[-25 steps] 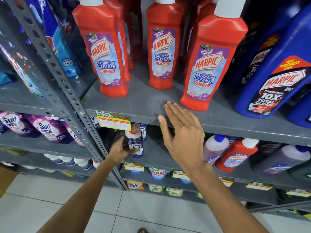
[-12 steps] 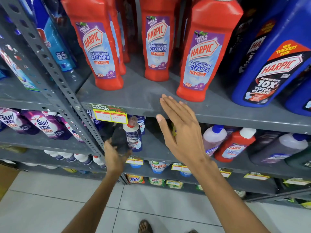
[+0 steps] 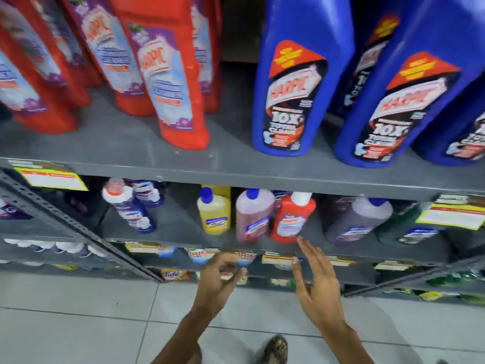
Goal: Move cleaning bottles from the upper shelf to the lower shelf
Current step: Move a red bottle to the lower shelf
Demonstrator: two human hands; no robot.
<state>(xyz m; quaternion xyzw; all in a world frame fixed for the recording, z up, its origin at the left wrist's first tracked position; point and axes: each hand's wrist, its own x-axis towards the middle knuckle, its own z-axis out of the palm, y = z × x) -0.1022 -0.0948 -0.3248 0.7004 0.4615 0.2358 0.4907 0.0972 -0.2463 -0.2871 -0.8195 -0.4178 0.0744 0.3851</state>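
Several red Harpic bottles point(image 3: 168, 82) stand on the grey upper shelf point(image 3: 231, 161), with big blue Harpic bottles point(image 3: 296, 82) to their right. The lower shelf point(image 3: 181, 227) holds a white-and-blue Domex bottle point(image 3: 131, 208), a yellow bottle point(image 3: 214, 212), a pink bottle point(image 3: 252, 216), a small red Harpic bottle point(image 3: 291, 219) and a dark purple bottle point(image 3: 359, 219). My left hand point(image 3: 217, 279) hangs below the lower shelf's edge, fingers curled, nothing in it. My right hand point(image 3: 315, 282) is spread, its fingertips just below the small red bottle. The picture is blurred.
A perforated grey upright point(image 3: 65, 219) slants across the left. Yellow price tags point(image 3: 52, 177) hang on the shelf edges. Lower shelves hold Ariel point(image 3: 199, 254) and Tide point(image 3: 173, 274) packs. Pale floor tiles point(image 3: 78, 324) lie below, with my sandalled foot point(image 3: 275, 349) on them.
The view has swung right. My left hand has let go of the Domex bottle and dropped away from the shelf. My right hand has come down from the upper shelf's edge to the lower one.
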